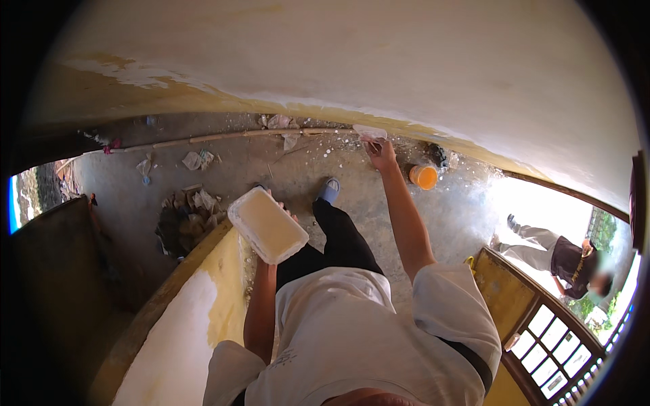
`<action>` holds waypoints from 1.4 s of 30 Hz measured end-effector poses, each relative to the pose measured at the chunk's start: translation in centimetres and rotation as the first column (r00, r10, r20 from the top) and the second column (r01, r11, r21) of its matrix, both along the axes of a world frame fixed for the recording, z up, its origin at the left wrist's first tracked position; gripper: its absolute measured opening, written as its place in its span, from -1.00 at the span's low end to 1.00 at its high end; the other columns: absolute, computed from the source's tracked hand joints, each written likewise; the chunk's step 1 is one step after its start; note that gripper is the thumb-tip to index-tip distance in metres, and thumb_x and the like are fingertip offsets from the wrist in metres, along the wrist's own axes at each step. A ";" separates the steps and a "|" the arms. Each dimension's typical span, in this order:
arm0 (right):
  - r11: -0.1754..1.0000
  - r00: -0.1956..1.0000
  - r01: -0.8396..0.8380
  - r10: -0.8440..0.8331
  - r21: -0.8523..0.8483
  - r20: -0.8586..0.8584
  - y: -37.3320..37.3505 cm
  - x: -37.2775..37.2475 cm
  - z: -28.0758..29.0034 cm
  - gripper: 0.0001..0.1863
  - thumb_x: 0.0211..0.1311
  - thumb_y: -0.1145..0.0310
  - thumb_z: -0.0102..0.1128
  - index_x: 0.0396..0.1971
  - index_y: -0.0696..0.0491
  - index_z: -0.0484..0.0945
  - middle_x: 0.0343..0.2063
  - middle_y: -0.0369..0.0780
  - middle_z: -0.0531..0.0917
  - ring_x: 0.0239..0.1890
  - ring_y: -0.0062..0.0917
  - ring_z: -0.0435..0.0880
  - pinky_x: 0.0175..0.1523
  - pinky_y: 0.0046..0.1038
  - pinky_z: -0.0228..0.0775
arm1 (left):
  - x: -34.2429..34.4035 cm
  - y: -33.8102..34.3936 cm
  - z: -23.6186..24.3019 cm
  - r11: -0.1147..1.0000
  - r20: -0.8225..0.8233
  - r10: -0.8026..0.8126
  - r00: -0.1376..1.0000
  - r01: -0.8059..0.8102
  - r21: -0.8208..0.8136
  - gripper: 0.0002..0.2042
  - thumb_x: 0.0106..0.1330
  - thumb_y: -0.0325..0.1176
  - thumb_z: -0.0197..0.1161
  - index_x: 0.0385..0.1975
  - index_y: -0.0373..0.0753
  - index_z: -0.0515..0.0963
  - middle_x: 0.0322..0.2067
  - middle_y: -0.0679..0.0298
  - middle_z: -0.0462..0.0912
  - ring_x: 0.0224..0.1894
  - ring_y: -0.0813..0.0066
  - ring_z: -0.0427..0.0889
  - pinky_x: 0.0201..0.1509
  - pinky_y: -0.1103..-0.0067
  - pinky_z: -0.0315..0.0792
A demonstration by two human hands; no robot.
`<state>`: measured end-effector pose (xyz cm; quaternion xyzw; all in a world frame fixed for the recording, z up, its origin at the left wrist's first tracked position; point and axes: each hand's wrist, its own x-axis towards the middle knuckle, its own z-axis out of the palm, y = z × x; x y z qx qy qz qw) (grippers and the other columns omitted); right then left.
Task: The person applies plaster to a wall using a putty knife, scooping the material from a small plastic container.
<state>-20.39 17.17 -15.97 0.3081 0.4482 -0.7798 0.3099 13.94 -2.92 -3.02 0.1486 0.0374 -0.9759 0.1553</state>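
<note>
Floor: one bucket | left hand: one tub | right hand: one flat tool

Open air lies between the white-rimmed tub and the right hand; the far wall bars passage beyond that hand; the orange bucket stands right of the forearm; the low wall hems in the near left.

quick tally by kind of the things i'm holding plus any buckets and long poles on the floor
Rectangular tub, held: 1
Flat translucent tool, held: 1
Orange bucket, on the floor: 1
Long pole, on the floor: 1
Total: 4
</note>
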 end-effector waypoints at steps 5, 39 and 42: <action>0.998 0.997 0.048 -0.045 -0.051 0.060 0.2 -5.3 -8.0 -0.77 0.38 0.43 -0.06 -0.04 0.15 0.47 -0.10 -0.10 0.62 -0.03 -0.28 0.63 0.03 -0.35 0.58 | 0.6 0.5 -0.5 1.000 0.001 0.007 1.000 -0.007 0.028 -0.33 0.43 0.04 0.05 0.49 0.08 0.02 0.12 0.10 0.47 0.06 0.15 0.52 0.32 0.11 0.24; 0.946 0.810 -0.304 0.319 0.112 -0.492 -9.8 0.8 -10.3 -0.73 0.43 0.37 -0.16 -0.11 0.20 0.49 0.04 -0.06 0.59 0.04 -0.35 0.54 0.18 -0.32 0.45 | 1.1 -5.9 0.9 0.998 0.185 -0.058 0.981 0.063 -0.021 -0.27 0.40 -0.06 0.17 0.49 0.04 -0.03 0.01 0.13 0.54 -0.05 0.18 0.58 0.19 0.17 0.38; 0.984 0.999 0.031 -0.038 -0.178 -0.038 -11.9 -1.8 -8.8 -0.74 0.43 0.40 -0.19 -0.09 0.19 0.47 0.03 -0.06 0.58 0.06 -0.34 0.54 0.15 -0.33 0.46 | 3.6 -6.2 0.6 1.000 0.229 -0.006 0.973 0.006 0.001 -0.29 0.40 -0.06 0.16 0.48 0.05 0.00 0.02 0.13 0.55 -0.05 0.18 0.58 0.18 0.15 0.37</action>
